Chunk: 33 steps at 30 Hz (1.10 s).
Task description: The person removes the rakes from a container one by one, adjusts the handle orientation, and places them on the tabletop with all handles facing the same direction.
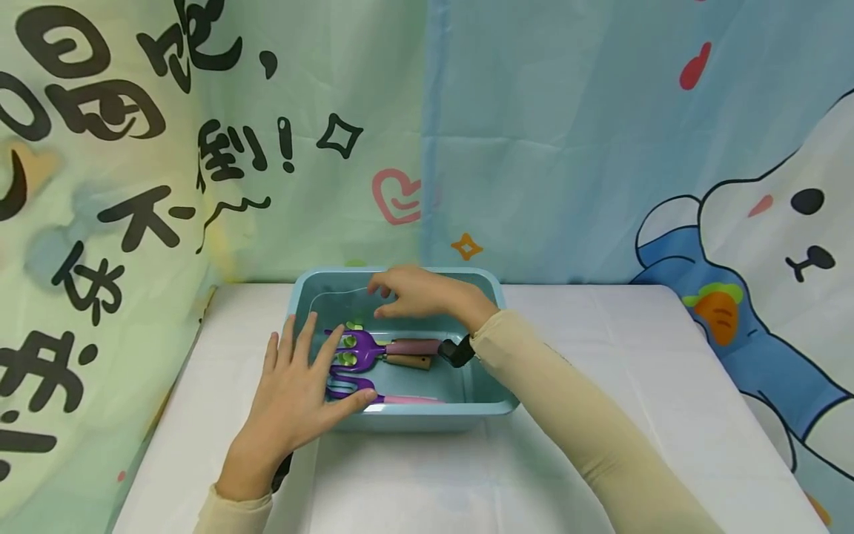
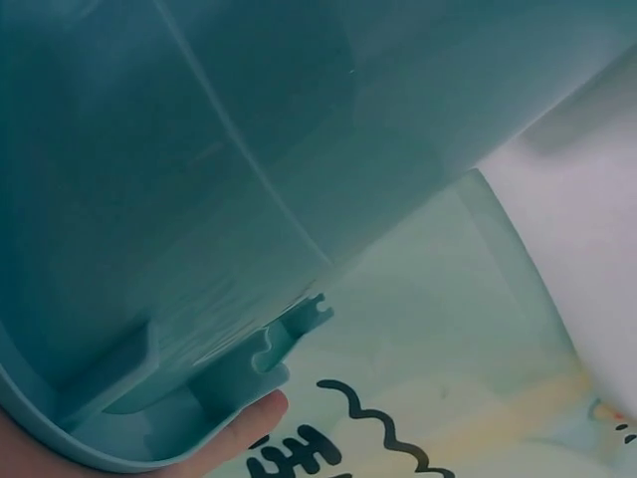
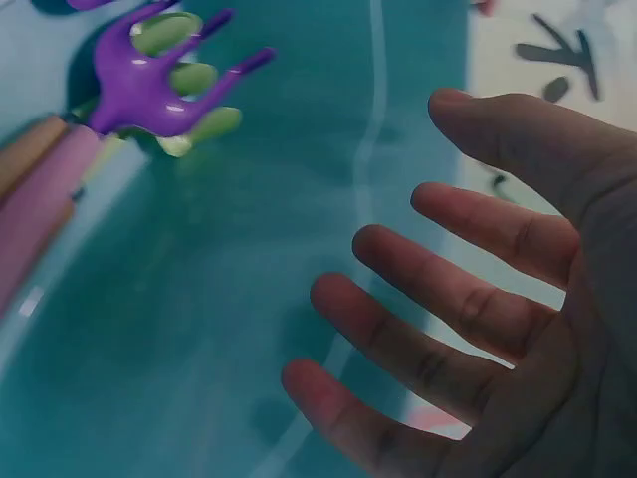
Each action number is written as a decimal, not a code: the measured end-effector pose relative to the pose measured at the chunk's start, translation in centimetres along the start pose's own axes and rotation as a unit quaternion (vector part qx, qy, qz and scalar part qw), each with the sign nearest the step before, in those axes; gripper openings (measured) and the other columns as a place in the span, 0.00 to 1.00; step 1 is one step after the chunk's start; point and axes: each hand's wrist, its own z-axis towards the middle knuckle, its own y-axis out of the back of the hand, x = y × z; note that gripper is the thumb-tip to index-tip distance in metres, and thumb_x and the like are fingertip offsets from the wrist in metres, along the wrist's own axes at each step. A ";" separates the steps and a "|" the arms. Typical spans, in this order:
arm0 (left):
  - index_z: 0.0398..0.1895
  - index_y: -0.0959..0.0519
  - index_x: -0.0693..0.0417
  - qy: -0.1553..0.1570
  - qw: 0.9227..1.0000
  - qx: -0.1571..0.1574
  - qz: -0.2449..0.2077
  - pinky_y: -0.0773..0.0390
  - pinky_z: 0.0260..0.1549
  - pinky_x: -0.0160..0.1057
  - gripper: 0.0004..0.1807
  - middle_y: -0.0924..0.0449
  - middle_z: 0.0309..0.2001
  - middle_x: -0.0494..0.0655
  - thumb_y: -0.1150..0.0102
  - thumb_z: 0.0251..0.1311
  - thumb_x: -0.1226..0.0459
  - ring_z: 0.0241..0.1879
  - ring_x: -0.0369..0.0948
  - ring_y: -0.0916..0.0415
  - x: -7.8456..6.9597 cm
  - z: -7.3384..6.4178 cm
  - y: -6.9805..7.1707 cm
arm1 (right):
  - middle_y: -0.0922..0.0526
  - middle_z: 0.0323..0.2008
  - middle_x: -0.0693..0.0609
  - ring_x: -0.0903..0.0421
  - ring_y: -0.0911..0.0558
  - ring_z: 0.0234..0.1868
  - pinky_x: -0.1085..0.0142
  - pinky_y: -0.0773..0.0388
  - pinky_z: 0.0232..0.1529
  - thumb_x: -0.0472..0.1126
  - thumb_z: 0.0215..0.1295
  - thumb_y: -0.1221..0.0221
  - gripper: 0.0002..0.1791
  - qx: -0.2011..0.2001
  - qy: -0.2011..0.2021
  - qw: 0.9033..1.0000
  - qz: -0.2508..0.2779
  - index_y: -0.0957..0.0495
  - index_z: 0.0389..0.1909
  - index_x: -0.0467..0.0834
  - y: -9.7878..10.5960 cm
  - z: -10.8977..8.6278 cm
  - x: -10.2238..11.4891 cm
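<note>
A light-blue plastic bin [image 1: 427, 424] holds several small garden tools. A purple hand fork [image 1: 360, 351] with a pink handle lies over a green tool [image 1: 348, 359] whose head is partly hidden. One wooden handle [image 1: 408, 361] shows beside it. Nearer the front wall is a second purple fork [image 1: 360, 383], partly covered by my left hand [image 1: 295, 389]. That hand spreads its fingers over the bin's left front corner; in the left wrist view a finger [image 2: 239, 430] lies against the rim. My right hand [image 1: 420, 291] hovers near the back rim, fingers loosely bent, holding nothing.
The bin stands on a table with a white cloth [image 1: 587, 334], close to its back edge. Behind hangs a printed curtain [image 1: 534, 148] with lettering and a cartoon animal. Dark wrist cameras [image 1: 457, 351] sit on both wrists.
</note>
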 end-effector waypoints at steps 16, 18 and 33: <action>0.77 0.38 0.43 0.008 1.000 0.004 0.006 0.57 0.69 0.66 0.57 0.51 0.77 0.63 0.53 0.49 0.20 0.75 0.66 0.65 0.0 0.2 -0.2 | 0.20 0.54 0.47 0.51 0.21 0.53 0.59 0.22 0.52 0.42 0.71 0.39 0.19 0.086 -0.070 0.994 -0.009 0.23 0.61 0.42 -5.5 3.8 -3.9; 0.77 0.38 0.43 0.008 1.000 0.004 0.006 0.56 0.69 0.66 0.57 0.50 0.76 0.63 0.53 0.49 0.21 0.75 0.66 0.65 0.1 0.1 -0.2 | 0.20 0.53 0.48 0.53 0.21 0.51 0.59 0.23 0.52 0.42 0.70 0.39 0.18 0.096 -0.083 0.992 -0.017 0.21 0.59 0.46 -6.1 3.8 -4.1; 0.76 0.37 0.44 0.005 1.000 -0.008 0.002 0.56 0.69 0.66 0.56 0.48 0.76 0.63 0.51 0.49 0.21 0.76 0.65 0.65 0.2 0.0 -0.3 | 0.22 0.46 0.54 0.56 0.25 0.40 0.62 0.25 0.44 0.38 0.72 0.41 0.10 0.105 -0.128 0.986 -0.031 0.20 0.51 0.51 -7.8 3.6 -3.7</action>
